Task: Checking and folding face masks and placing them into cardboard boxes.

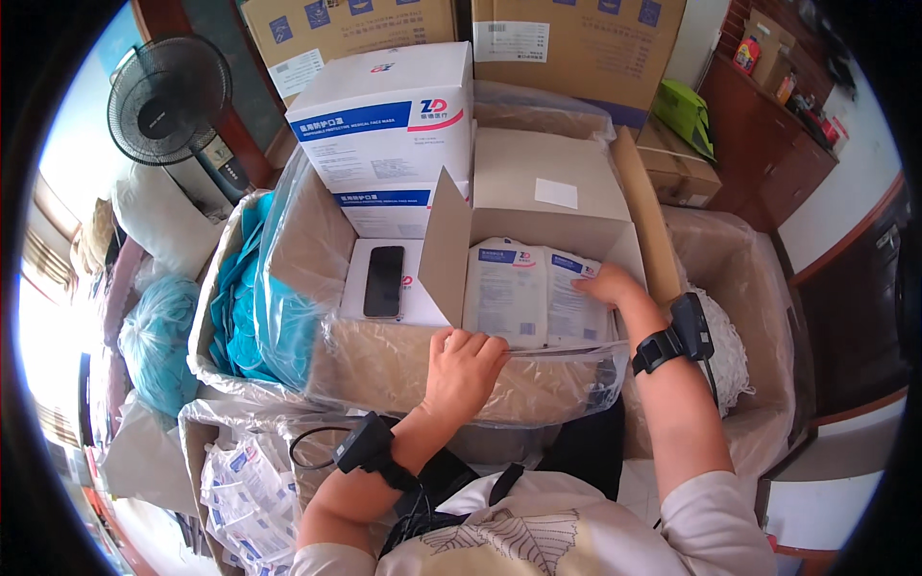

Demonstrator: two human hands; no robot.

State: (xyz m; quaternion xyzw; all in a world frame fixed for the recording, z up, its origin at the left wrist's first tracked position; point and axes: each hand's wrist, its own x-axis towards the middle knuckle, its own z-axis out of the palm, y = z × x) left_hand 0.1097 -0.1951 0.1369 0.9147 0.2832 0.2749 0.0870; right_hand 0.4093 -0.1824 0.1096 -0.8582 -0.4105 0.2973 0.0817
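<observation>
An opened white inner box [622, 240] with raised flaps stands in front of me, holding flat white mask packets [509, 298] with blue and red print. My right hand [615, 286] is inside its right side, the fingers closed at the top edge of the right-hand mask packet [573, 312]. Part of those fingers' grip is hidden. My left hand [466, 370] curls over the front edge of the box, its fingertips bent along the rim. Left of the flap, a black phone [384, 281] lies on another white box [352, 283].
Closed white boxes [384, 125] are stacked behind the phone. Clear plastic lines the big carton [384, 370]. Around it stand a carton of teal material [240, 317], a carton of loose packets [245, 490] and a carton with white strands [720, 355]. A black fan [168, 101] stands far left.
</observation>
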